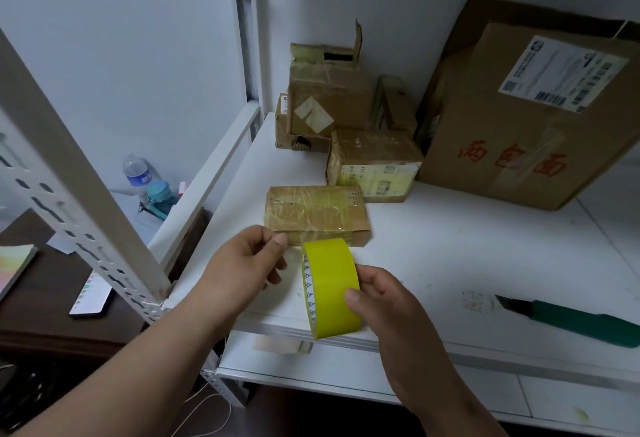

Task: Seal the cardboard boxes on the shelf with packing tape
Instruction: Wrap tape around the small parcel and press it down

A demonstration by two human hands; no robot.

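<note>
My right hand [377, 301] grips a roll of yellow-green packing tape [332, 287] above the front edge of the white shelf [433, 256]. My left hand [249, 263] pinches what looks like the clear free end of the tape, just left of the roll. Right behind the roll lies a small flat cardboard box [317, 213] covered in old tape. Farther back sit another small box [374, 164] with a yellow label and a taller box [327, 100] with one flap sticking up. A large carton [530, 117] with red characters leans at the back right.
A green-handled utility knife [568, 318] lies on the shelf at the right. The shelf's perforated metal post [76, 201] crosses the left foreground. Beyond it stands a dark desk [45, 298] with a phone [91, 298], a water bottle [136, 171] and a teal bottle.
</note>
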